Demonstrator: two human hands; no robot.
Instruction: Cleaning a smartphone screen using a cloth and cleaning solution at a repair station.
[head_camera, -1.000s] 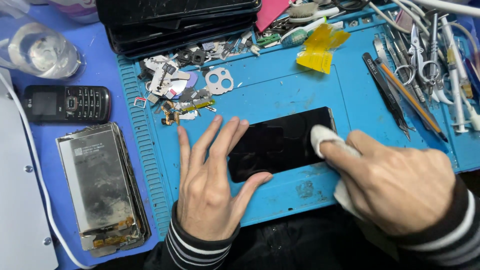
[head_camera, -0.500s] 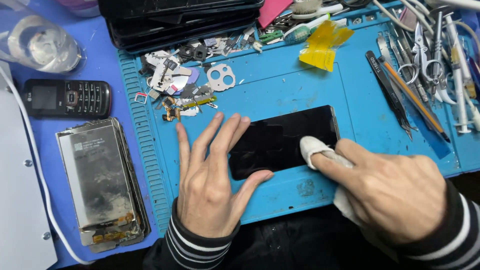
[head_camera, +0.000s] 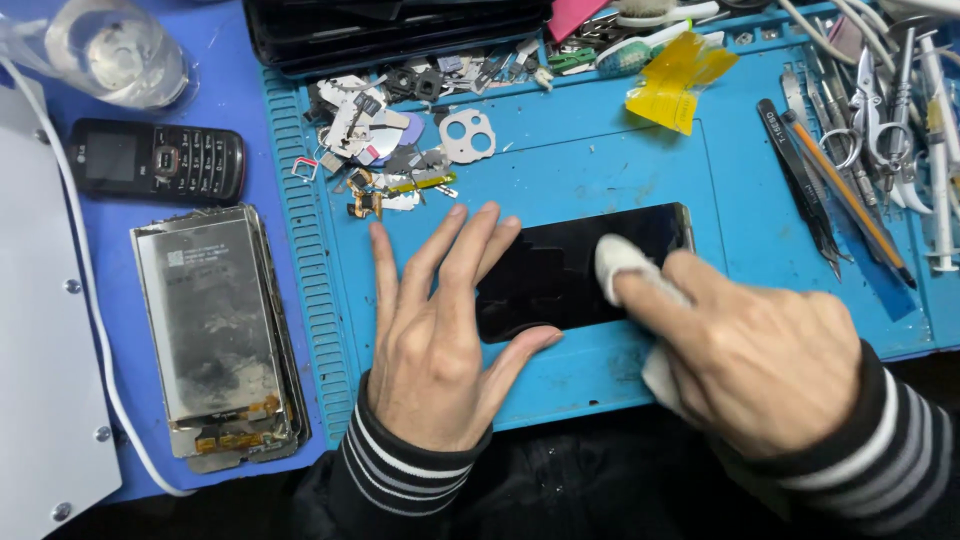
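**Screen wiped flat on the blue mat**

A black phone screen (head_camera: 575, 270) lies flat near the middle of the blue work mat (head_camera: 600, 160), its long side running left to right. The left hand (head_camera: 440, 330) rests palm down with fingers spread, the fingertips pressing on the left part of the glass and the thumb lying along its near edge; it grips nothing. The right hand (head_camera: 750, 350) is closed around a white cloth (head_camera: 625, 265), which is bunched over the fingertip and pressed onto the right half of the screen. More of the cloth shows under the palm at the near edge of the mat. Both wrists wear black sleeves with white stripes.

Just beyond the screen, on the far left part of the mat, sits a heap of small phone parts (head_camera: 390, 150), among them a pale camera bezel with round holes. A crumpled piece of yellow tape (head_camera: 675, 85) lies farther right. Along the right side are tweezers (head_camera: 800, 170), an orange-handled tool (head_camera: 850, 200) and scissors. A black tray (head_camera: 400, 30) stands at the far edge.

Left of the mat, on the blue surface (head_camera: 220, 90), lie a black keypad phone (head_camera: 160, 160), an opened phone frame with its grey battery (head_camera: 215, 330), and a clear plastic bag (head_camera: 110, 50).
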